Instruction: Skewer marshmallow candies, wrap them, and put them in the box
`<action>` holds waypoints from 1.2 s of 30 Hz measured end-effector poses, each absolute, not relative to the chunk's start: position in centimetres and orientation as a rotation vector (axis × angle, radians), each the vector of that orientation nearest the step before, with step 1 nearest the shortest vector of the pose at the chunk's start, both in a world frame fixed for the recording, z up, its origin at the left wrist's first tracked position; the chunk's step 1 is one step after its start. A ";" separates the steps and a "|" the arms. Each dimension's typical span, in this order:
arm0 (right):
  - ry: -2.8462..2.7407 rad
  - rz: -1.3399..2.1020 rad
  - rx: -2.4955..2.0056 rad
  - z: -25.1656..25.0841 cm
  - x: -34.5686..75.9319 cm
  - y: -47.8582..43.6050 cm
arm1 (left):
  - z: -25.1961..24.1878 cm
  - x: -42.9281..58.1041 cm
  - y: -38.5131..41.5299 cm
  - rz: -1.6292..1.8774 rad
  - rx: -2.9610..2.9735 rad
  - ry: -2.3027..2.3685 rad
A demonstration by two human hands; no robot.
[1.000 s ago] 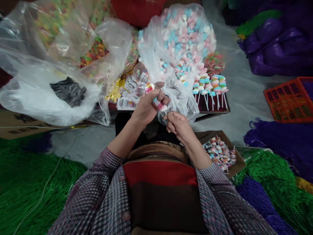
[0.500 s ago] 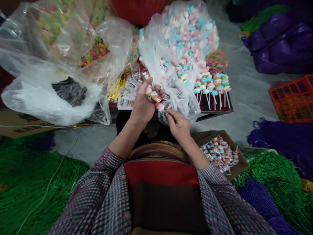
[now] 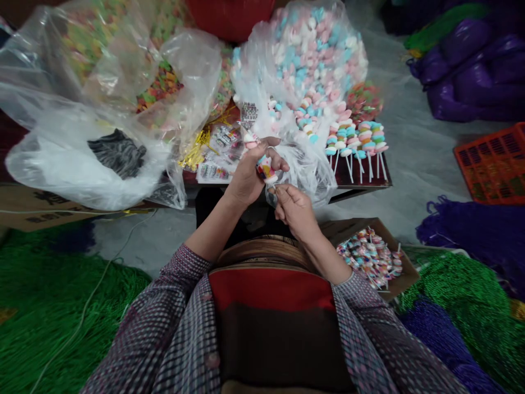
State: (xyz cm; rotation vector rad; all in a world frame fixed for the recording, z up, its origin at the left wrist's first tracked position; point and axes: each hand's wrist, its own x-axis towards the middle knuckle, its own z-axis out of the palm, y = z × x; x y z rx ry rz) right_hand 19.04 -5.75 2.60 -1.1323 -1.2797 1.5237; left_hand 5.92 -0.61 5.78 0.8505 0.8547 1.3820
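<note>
At the near edge of the bench [image 3: 343,174], the left hand [image 3: 249,176] is wrapped around a candy skewer [image 3: 267,166] while the right hand [image 3: 295,209] pinches at its lower end. It slants between them, pink, white and blue pieces under a shiny wrapper [image 3: 268,173] patterned red and yellow.

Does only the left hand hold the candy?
No, the left hand holds the candy while the right hand pinches its stick.
</note>
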 end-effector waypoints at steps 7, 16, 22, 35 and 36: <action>-1.598 1.056 -1.220 2.4 19.6 -5.9 | 6.0 5.6 0.2 1.448 0.738 0.942; -1.418 1.313 -1.193 2.6 19.0 -5.7 | 4.0 6.0 -2.6 1.253 0.825 0.792; -1.463 1.149 -1.235 1.3 19.5 -5.9 | 5.1 2.9 0.1 1.433 0.907 0.932; -1.463 1.393 -1.151 1.7 19.1 -5.5 | 4.1 6.4 -1.9 1.444 0.714 0.928; -1.460 1.394 -1.137 1.7 19.2 -5.5 | 4.1 6.0 -1.7 1.440 0.752 0.937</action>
